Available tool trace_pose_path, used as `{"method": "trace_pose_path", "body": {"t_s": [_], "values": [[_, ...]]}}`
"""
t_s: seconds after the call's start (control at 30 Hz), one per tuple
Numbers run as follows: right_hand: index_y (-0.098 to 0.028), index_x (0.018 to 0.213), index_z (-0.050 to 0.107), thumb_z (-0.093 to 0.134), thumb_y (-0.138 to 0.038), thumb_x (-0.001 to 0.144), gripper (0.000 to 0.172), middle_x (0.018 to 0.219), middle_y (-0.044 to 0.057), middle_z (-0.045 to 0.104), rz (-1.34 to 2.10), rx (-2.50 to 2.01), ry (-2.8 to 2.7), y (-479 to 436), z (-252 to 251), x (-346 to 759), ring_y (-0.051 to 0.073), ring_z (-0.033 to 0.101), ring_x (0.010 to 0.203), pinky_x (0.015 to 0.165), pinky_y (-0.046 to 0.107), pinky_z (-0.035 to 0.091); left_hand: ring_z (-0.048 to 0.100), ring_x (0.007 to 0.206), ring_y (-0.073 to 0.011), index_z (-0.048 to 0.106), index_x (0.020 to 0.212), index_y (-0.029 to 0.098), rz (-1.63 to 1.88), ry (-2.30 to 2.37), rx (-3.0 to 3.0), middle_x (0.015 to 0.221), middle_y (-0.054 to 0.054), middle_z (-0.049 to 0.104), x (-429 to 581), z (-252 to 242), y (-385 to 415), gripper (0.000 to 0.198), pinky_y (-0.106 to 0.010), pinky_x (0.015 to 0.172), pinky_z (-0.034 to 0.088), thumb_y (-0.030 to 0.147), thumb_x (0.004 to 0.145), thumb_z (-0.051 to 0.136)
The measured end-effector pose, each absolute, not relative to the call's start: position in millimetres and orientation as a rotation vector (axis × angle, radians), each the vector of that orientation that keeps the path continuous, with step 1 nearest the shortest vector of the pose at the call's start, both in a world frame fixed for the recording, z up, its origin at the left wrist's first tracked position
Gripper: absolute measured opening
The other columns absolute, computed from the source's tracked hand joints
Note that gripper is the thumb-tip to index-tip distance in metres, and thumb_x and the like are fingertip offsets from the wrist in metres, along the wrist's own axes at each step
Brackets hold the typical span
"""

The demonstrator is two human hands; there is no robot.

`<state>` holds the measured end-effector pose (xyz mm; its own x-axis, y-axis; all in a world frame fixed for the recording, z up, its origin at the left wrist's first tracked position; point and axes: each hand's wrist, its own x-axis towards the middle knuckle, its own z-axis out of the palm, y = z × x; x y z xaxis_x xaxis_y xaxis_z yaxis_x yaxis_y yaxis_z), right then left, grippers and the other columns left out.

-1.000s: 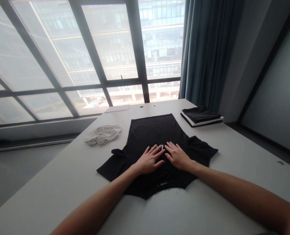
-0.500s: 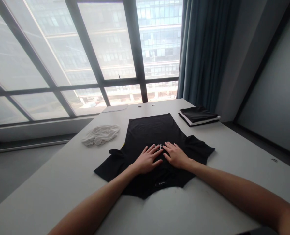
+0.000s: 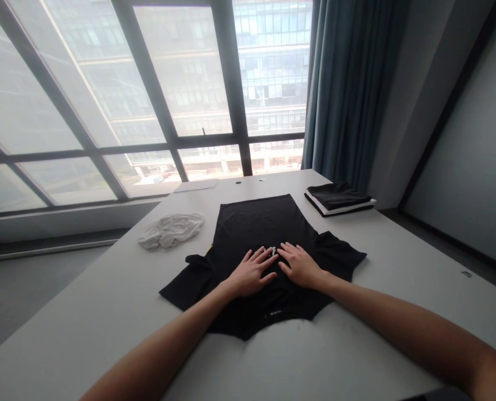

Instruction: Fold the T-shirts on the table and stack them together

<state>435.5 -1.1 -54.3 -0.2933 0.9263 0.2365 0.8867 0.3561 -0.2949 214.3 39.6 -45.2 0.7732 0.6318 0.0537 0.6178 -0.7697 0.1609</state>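
A black T-shirt (image 3: pixel 256 223) lies spread on the white table (image 3: pixel 106 312), its hem toward the window and its neck toward me. Both sleeves stick out to the sides, the left one with a fold near the shoulder. My left hand (image 3: pixel 251 273) rests flat on the chest of the shirt, fingers stretched out. Beside it, my right hand (image 3: pixel 300 264) also lies flat with its fingers extended. The fingertips of the two hands almost meet over a small white print, which they partly cover.
A crumpled white cloth (image 3: pixel 171 230) lies left of the shirt. At the right back is a stack of folded black and white clothes (image 3: pixel 339 197). A flat white sheet (image 3: pixel 195 186) lies at the far edge, before the window. A blue curtain (image 3: pixel 348 100) hangs behind.
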Motion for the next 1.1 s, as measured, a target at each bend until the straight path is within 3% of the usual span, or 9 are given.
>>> {"method": "trace_pose_path", "body": {"t_s": [0.7,1.1], "values": [[-0.014,0.147,0.051,0.048,-0.038,0.097,0.056,0.156,0.016,0.044,0.146,-1.583,-2.253,0.6,-57.5,436.7,0.028,0.034,0.148,0.121,0.048,0.024,0.016,0.154,-0.0296,0.028,0.158,0.039,0.133,1.000,2.823,0.167,0.000,0.021,215.8,-43.1,38.8,0.063,-0.059,0.123,0.013,0.062,0.101,0.040],[-0.018,0.155,0.039,0.043,-0.046,0.100,0.062,0.164,0.014,0.030,0.214,-1.613,-2.261,1.5,-55.9,436.8,0.027,0.021,0.153,0.122,0.050,0.018,0.011,0.155,-0.0283,0.023,0.159,0.040,0.141,0.945,2.862,0.167,0.000,0.018,213.6,-47.9,41.9,0.064,-0.056,0.124,0.010,0.065,0.102,0.034]]}}
